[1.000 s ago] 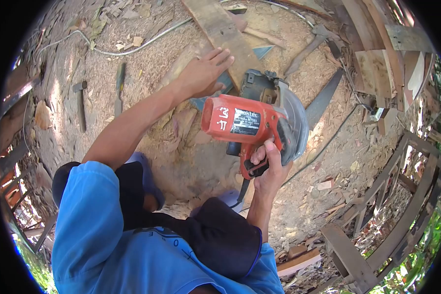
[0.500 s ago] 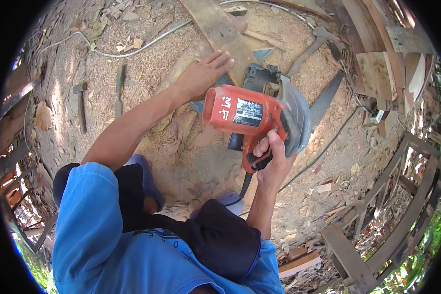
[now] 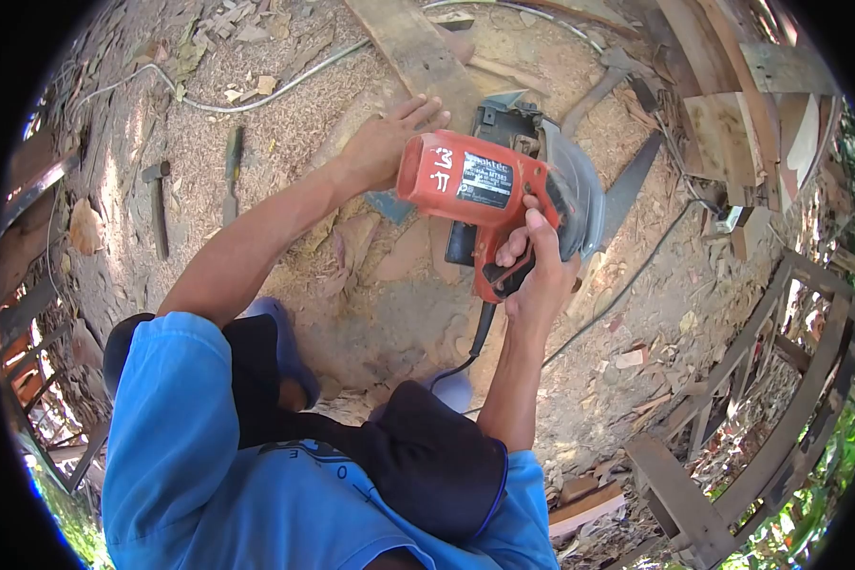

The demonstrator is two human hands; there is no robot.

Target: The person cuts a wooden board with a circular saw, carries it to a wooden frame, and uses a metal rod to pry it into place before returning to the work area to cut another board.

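My right hand (image 3: 539,256) is closed around the rear handle of a red circular saw (image 3: 432,176). Its grey blade guard (image 3: 584,204) faces right, and its dark base plate overlaps the near end of a wooden board (image 3: 423,62). The blade itself is hidden. My left hand (image 3: 394,138) lies flat on the board's left side near that end, fingers stretched out, beside the saw's motor housing. Part of a blue piece (image 3: 388,206) shows under the saw. A black power cord (image 3: 480,337) hangs from the handle.
On the sawdust-covered ground lie a hammer (image 3: 157,209) and a chisel (image 3: 231,176) at left. An axe (image 3: 594,100) and a handsaw blade (image 3: 634,190) lie at right. A grey cable (image 3: 223,107) crosses behind. Wooden frames (image 3: 679,494) stand at lower right.
My right hand has pushed the circular saw slightly forward, up the view, and its base now sits closer over the board's end. My left hand stays almost in place.
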